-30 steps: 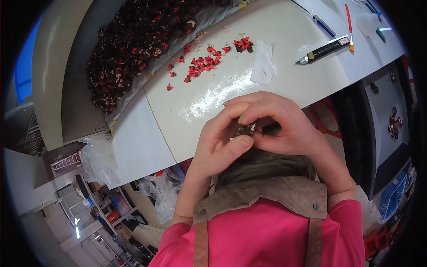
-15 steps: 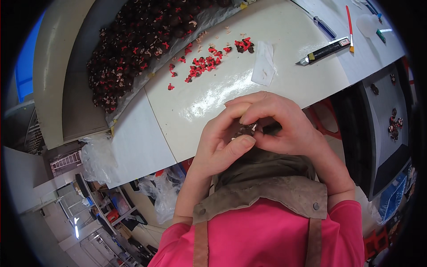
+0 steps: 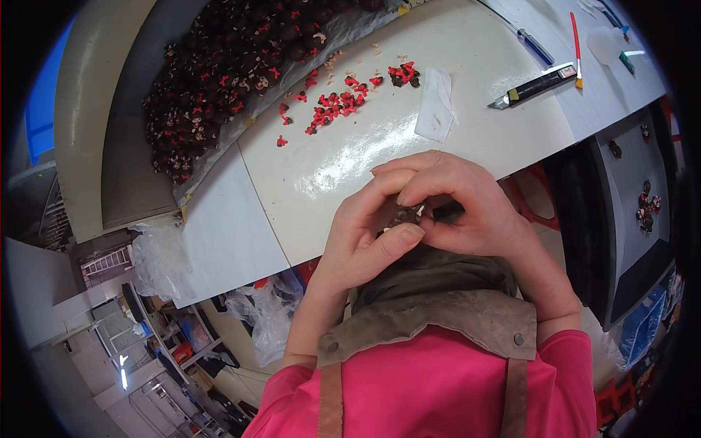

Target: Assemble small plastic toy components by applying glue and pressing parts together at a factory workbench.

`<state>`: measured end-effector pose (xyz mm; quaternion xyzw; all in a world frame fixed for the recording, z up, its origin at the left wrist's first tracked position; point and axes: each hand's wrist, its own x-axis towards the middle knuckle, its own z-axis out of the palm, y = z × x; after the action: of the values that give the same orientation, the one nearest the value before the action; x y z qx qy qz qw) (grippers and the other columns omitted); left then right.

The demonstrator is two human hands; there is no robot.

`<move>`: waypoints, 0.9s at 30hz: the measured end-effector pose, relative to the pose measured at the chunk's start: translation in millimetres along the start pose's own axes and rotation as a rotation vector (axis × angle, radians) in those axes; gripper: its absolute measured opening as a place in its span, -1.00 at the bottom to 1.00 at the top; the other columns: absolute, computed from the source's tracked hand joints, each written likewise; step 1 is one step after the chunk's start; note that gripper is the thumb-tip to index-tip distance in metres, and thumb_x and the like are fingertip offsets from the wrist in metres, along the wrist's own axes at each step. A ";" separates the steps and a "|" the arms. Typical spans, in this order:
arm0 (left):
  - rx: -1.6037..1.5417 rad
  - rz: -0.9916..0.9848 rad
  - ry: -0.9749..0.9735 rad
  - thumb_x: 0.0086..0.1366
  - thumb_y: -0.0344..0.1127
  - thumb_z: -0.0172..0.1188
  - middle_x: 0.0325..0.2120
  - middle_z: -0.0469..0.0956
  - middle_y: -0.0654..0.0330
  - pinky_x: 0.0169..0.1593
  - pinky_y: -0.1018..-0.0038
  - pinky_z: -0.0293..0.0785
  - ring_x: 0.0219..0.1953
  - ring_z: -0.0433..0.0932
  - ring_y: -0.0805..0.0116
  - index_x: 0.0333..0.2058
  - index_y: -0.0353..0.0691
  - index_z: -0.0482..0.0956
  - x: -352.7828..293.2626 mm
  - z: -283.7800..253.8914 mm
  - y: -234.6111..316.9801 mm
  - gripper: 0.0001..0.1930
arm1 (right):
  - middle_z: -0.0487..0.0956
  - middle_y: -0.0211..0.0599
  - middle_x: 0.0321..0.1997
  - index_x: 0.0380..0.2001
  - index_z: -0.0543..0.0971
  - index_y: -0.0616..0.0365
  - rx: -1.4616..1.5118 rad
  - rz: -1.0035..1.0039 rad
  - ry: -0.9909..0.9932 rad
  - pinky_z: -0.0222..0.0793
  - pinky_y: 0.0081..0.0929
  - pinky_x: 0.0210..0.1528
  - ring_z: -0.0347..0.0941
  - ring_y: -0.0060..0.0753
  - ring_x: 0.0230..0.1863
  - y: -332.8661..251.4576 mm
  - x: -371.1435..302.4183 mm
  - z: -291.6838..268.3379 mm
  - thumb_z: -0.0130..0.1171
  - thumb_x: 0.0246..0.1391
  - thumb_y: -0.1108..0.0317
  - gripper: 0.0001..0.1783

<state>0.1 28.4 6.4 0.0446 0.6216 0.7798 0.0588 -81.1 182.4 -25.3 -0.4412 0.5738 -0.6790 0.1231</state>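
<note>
Left fingers, right fingers curled round small dark piece.

small dark brown piece, pale bits showing, partly hidden, between left grip and right grip

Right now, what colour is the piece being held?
The piece looks dark brown and white, head view.

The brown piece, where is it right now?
In the head view, the brown piece is just right of centre, held between the left hand and right hand, above the apron in the picture.
</note>
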 end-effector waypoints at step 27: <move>0.040 0.023 -0.024 0.19 -0.41 0.13 -0.18 0.41 0.19 -0.01 0.51 0.31 -0.13 0.40 0.45 -0.04 -0.37 0.35 -0.8 -2.7 2.5 -0.63 | 0.50 0.00 -0.04 -0.28 0.40 0.09 -0.023 -0.055 -0.010 0.40 -0.35 -0.11 0.47 -0.06 -0.05 0.7 3.5 2.6 0.24 -0.29 0.66 -0.57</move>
<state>0.3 25.2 8.2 0.0622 0.6356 0.7674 0.0566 -81.5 178.1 -24.4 -0.4613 0.5685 -0.6735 0.1022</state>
